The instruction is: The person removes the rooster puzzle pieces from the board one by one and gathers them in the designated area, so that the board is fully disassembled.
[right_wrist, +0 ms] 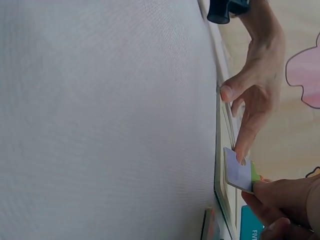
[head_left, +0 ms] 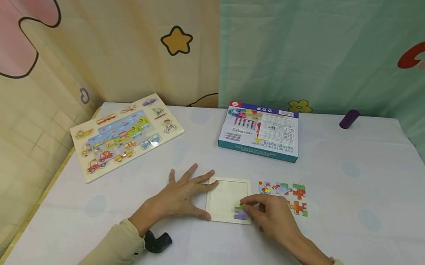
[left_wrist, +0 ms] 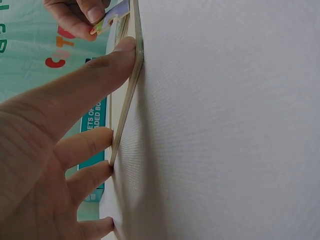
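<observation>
My left hand (head_left: 180,197) rests spread along the left side of a pale square puzzle tray (head_left: 228,193), its thumb on the near left corner. My right hand (head_left: 277,217) pinches a puzzle piece (head_left: 240,215), lilac with a green edge, between thumb and fingers over the tray's near right corner. The right wrist view shows the piece (right_wrist: 237,170) tilted up from the tray. More puzzle pieces (head_left: 299,192) lie on the table just right of the tray, partly behind the right hand.
A vehicle-picture board (head_left: 126,136) lies at the left. A teal-sided boxed toy (head_left: 260,132) is at the back, and a purple cylinder (head_left: 349,119) sits near the rear right edge. Patterned curtains (head_left: 311,42) border the white table (head_left: 349,201).
</observation>
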The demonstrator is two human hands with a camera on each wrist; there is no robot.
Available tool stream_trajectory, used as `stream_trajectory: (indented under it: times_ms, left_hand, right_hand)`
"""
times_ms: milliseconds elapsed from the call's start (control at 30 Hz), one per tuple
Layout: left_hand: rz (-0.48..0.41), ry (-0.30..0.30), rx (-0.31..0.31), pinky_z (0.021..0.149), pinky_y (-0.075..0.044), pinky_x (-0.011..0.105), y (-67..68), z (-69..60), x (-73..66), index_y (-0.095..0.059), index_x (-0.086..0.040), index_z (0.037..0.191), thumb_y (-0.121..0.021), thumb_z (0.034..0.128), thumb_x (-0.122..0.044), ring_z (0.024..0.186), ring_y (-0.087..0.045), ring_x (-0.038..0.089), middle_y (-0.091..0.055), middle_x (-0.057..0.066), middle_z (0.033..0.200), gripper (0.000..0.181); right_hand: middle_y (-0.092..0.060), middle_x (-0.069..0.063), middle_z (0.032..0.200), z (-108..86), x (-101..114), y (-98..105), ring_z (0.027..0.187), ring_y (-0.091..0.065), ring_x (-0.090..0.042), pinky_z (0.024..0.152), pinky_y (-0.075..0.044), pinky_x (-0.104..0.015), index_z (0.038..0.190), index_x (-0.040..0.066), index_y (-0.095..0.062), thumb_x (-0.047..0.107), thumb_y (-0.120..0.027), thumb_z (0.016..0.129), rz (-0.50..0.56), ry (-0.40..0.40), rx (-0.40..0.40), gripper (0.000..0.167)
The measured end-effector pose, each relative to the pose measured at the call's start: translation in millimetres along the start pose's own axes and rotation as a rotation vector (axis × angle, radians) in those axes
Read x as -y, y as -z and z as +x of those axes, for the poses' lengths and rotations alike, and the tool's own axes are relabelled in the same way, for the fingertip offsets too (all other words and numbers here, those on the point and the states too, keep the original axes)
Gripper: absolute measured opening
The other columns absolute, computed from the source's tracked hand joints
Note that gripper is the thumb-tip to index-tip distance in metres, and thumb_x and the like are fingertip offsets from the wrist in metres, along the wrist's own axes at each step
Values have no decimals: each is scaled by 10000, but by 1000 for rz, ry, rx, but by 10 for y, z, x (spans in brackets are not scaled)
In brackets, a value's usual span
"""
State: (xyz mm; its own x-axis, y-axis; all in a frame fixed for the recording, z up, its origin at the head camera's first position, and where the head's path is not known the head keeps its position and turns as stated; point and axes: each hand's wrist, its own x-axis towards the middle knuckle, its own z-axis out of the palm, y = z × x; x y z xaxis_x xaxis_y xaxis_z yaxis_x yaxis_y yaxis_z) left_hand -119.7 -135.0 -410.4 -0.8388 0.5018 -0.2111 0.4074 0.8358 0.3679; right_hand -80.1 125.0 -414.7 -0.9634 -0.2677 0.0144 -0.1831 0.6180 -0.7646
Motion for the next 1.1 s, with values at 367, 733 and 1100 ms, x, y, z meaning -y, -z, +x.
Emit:
stream_trajectory:
  times_ms: [367, 733, 1100]
  left_hand:
    - [2, -1, 3, 1022, -6, 800, 3, 10, -15, -493, -256, 1455, -841, 668, -565, 1497, -46, 363, -272, -58, 1601, 915]
    - [-4, -3, -6, 1023, -2, 798, -12, 15, -4, -497, -256, 1453, -841, 660, -572, 1498, -49, 358, -276, -56, 1599, 920]
    - [-18, 0, -4, 1019, 12, 799, 2, -2, -4, -497, -254, 1454, -846, 664, -556, 1497, -36, 362, -275, -53, 1601, 915]
  right_hand:
    - [-651, 59, 684, -175, -192, 286, 504, -446, -70, 444, -365, -213, 969, 170, -782, 109, -741, 867, 54, -72, -30, 126]
    - [-718, -3, 937, -422, -458, 664, 619, -407, -95, 466, -293, -229, 1005, 188, -799, 196, -756, 869, -76, -176, -130, 142]
    - [-725, -31, 931, -595, -673, 831, 624, -388, -79, 459, -298, -241, 1007, 150, -792, 239, -736, 884, -122, -248, -136, 161]
